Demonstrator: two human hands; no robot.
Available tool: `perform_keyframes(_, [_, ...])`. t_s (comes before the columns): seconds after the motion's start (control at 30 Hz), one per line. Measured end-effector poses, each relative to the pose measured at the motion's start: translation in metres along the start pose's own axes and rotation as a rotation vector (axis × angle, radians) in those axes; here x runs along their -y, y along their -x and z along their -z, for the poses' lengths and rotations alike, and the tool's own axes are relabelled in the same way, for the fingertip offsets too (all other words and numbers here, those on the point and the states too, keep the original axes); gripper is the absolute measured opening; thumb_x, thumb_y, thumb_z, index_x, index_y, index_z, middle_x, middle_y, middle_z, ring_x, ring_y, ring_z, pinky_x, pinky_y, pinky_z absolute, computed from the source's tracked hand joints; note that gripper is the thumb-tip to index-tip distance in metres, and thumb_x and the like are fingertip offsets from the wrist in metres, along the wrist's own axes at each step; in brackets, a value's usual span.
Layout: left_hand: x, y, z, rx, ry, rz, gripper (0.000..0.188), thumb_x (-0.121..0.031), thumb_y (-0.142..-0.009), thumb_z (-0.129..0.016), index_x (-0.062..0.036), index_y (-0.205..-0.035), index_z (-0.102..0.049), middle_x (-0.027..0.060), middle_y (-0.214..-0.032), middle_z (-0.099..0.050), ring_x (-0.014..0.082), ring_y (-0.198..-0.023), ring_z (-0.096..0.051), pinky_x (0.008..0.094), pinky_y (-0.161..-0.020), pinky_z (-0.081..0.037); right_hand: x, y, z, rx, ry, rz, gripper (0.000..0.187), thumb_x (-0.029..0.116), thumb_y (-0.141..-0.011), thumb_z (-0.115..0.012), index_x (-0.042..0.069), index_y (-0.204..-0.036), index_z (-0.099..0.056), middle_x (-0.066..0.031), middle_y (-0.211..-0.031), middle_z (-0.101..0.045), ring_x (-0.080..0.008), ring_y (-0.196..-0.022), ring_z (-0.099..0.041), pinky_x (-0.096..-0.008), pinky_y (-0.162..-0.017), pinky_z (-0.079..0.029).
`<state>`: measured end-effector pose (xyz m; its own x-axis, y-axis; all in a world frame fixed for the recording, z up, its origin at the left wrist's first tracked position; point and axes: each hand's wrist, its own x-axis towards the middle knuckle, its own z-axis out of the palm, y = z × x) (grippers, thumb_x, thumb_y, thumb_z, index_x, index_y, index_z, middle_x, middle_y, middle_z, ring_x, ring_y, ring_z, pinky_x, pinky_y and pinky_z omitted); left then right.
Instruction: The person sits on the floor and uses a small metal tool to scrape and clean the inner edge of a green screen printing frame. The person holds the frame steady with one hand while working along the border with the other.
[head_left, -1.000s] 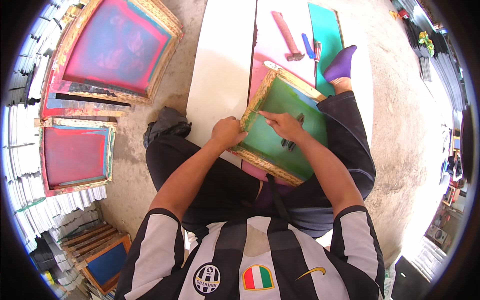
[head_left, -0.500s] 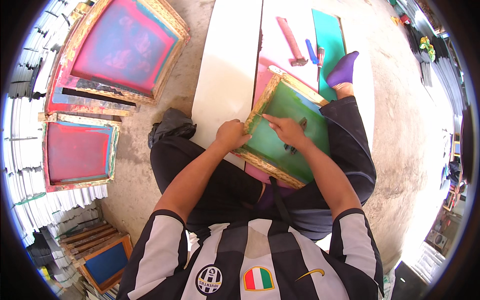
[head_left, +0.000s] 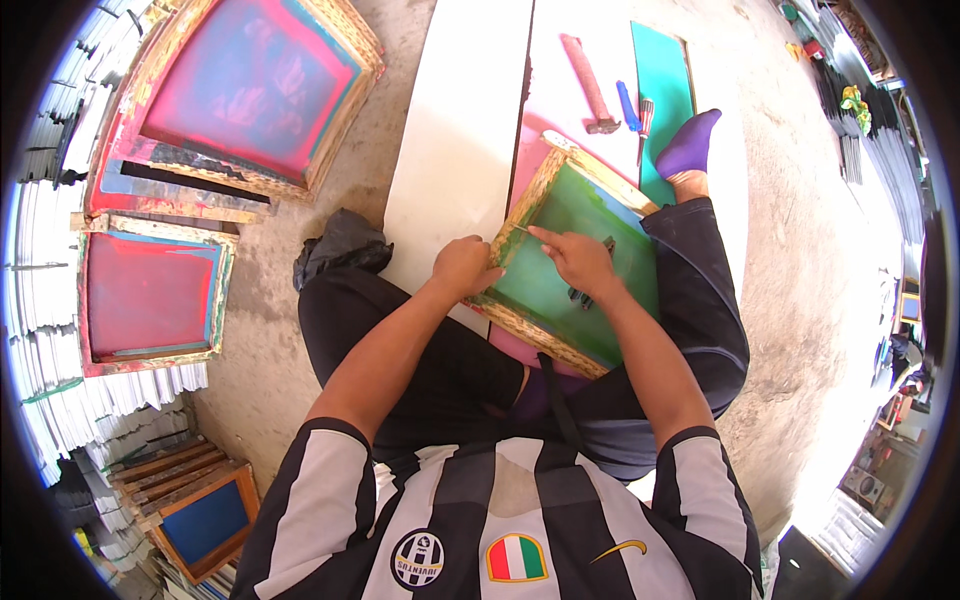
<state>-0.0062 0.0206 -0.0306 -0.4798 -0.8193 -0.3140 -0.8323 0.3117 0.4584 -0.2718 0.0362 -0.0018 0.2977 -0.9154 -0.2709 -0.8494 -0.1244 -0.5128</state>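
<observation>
**Both hands at the tilted wooden frame**

Head view, looking down; I watch from afar. Wooden frame [head_left: 540,336] with green mesh [head_left: 548,285] lies askew between the legs, over white and pink boards. One corner points away from the body, toward the tools.

Left hand [head_left: 465,267]: at the frame's left rail, fingers curled in, thumb reaching onto the wood. I cannot tell whether it grips the rail or hides something small.

Right hand [head_left: 580,262]: above the mesh, index finger stretched toward the inner edge of that same rail, other fingers folded. A dark tool [head_left: 580,298] shows on two sides of this hand; I cannot tell if it is held or simply lies on the mesh beneath.

Beyond the frame: hammer [head_left: 587,82], reddish handle, head toward the person. Just right of its head, a slim blue tool [head_left: 628,106]; next to that, a screwdriver [head_left: 645,120], shaft toward the person, by the left edge of a teal panel [head_left: 662,75]. A purple sock [head_left: 688,145] covers the foot beside the panel.

Left side: black bag [head_left: 343,248] by the knee. Farther out, a large pink-and-blue screen [head_left: 260,90], a smaller red one [head_left: 150,295] below it, and stacked white sheets [head_left: 45,330] along the rim.
</observation>
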Motion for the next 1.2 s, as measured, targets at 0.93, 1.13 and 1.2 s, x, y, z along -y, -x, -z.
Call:
perform_keyframes(0.93, [-0.012, -0.001, 0.006, 0.039, 0.023, 0.105, 0.041, -0.042, -0.085, -0.08, -0.002, -0.096, -0.08, 0.02, -0.105, -0.073, 0.0393, -0.097, -0.074, 0.0509, -0.087, -0.06, 0.048, 0.03, -0.009, 0.005, 0.17, -0.25, 0.042, 0.032, -0.109, -0.055, 0.033, -0.151, -0.06, -0.0204, -0.101, -0.074, -0.0433, -0.089, -0.074, -0.0563, -0.077, -0.058])
perform_keyframes(1.13, [-0.016, 0.0, 0.011, 0.065, 0.047, 0.126, 0.039, -0.039, -0.085, -0.08, -0.0016, -0.094, -0.081, 0.0201, -0.104, -0.073, 0.0394, -0.097, -0.074, 0.0513, -0.086, -0.06, 0.07, 0.028, 0.004, 0.093, 0.241, -0.285, 0.049, 0.025, -0.107, -0.05, 0.029, -0.156, -0.053, -0.0194, -0.099, -0.075, -0.0406, -0.092, -0.075, -0.0559, -0.077, -0.059])
perform_keyframes(1.2, [-0.014, 0.0, 0.008, 0.051, 0.053, 0.119, 0.038, -0.038, -0.085, -0.08, -0.0014, -0.093, -0.081, 0.0202, -0.104, -0.073, 0.0396, -0.096, -0.074, 0.0514, -0.086, -0.06, 0.076, 0.026, 0.004, 0.117, 0.264, -0.292, 0.052, 0.021, -0.106, -0.049, 0.027, -0.157, -0.052, -0.0199, -0.1, -0.075, -0.0403, -0.093, -0.076, -0.0556, -0.078, -0.06])
